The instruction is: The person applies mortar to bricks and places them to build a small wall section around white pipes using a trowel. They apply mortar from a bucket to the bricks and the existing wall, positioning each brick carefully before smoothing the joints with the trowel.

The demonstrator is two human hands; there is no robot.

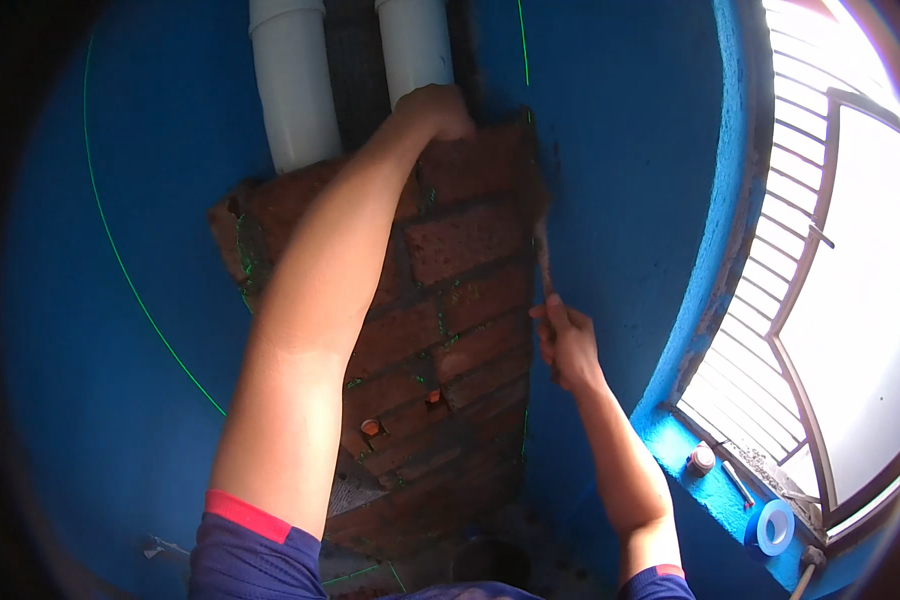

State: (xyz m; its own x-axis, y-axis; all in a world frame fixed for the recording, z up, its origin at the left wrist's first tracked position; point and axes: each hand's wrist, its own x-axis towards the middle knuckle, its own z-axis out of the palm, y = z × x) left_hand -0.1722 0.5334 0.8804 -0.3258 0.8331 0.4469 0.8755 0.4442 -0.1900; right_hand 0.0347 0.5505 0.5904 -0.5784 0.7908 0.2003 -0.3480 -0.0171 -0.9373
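A column of red bricks (465,240) with grey mortar joints rises in front of me. At its top, my left hand (436,112) is closed beside a white pipe, above the uppermost right brick (478,162). What its curled fingers hold, if anything, is hidden. Lower on the right, my right hand (570,345) grips the handle of a trowel (544,255). The trowel points upward along the column's right edge, and its blade is dark and hard to make out against the bricks.
Two white pipes (295,90) stand behind the bricks, against blue walls (630,200). Green laser lines cross wall and bricks. On the right, a window ledge (715,490) holds a blue tape roll (770,527), a small round container (701,459) and a wooden-handled tool (808,570). A dark bucket-like shape (490,562) sits below.
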